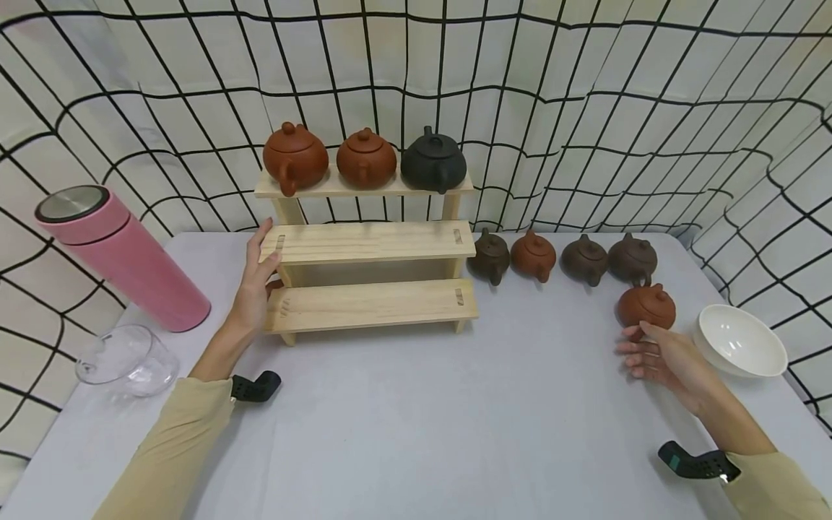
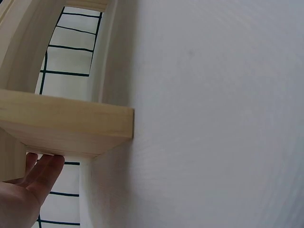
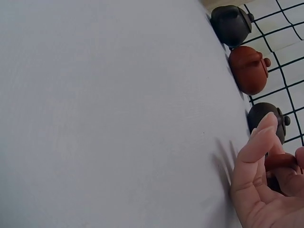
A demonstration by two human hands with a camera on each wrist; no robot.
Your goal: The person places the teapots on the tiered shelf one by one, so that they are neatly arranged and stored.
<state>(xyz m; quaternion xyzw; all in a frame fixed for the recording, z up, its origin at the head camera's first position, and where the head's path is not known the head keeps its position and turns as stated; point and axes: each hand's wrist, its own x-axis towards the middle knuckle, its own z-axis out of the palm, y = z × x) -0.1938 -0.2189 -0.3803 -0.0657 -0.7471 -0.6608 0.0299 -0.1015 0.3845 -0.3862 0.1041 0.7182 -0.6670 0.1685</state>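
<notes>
My left hand grips the left end of a three-tier wooden stand, thumb at the middle board; in the left wrist view its fingertips lie beneath a board. Two reddish-brown teapots and a black teapot sit on the top tier. Over on the right, my right hand pinches the handle of a reddish-brown teapot between thumb and index finger, the other fingers loose. In the right wrist view, fingers partly cover this teapot.
Right of the stand are a dark teapot, a reddish one and two brown ones. A white bowl is at right. A pink flask and glass bowl stand left. Black grid netting rises behind.
</notes>
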